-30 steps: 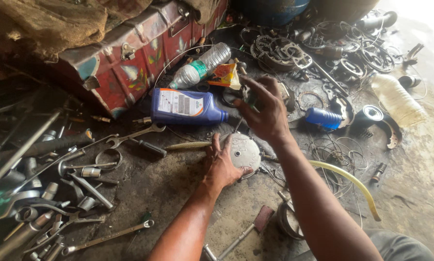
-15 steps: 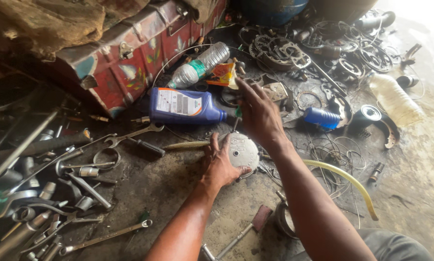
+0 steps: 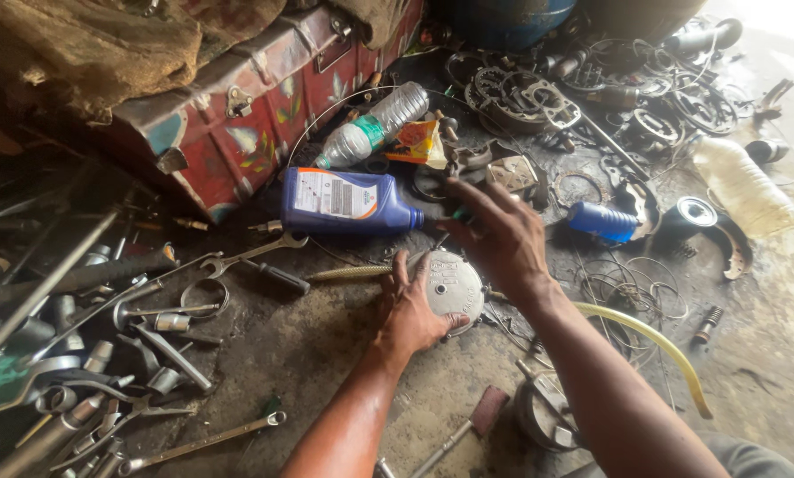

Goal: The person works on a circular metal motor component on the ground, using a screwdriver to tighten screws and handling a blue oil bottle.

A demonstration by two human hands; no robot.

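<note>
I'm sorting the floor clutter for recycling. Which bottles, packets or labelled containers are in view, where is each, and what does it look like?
Blue oil jug: on its side by the red trunk, white and orange label.
Clear bottle: lying behind the jug, green label band.
Orange packet: beside the clear bottle, crumpled.
Small blue bottle: lying beyond the right hand.
Whitish bottle: far right, translucent, no label seen.

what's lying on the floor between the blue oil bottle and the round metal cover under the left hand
In the head view, a braided metal hose lies between the blue oil bottle and the round metal cover under the left hand.
</note>
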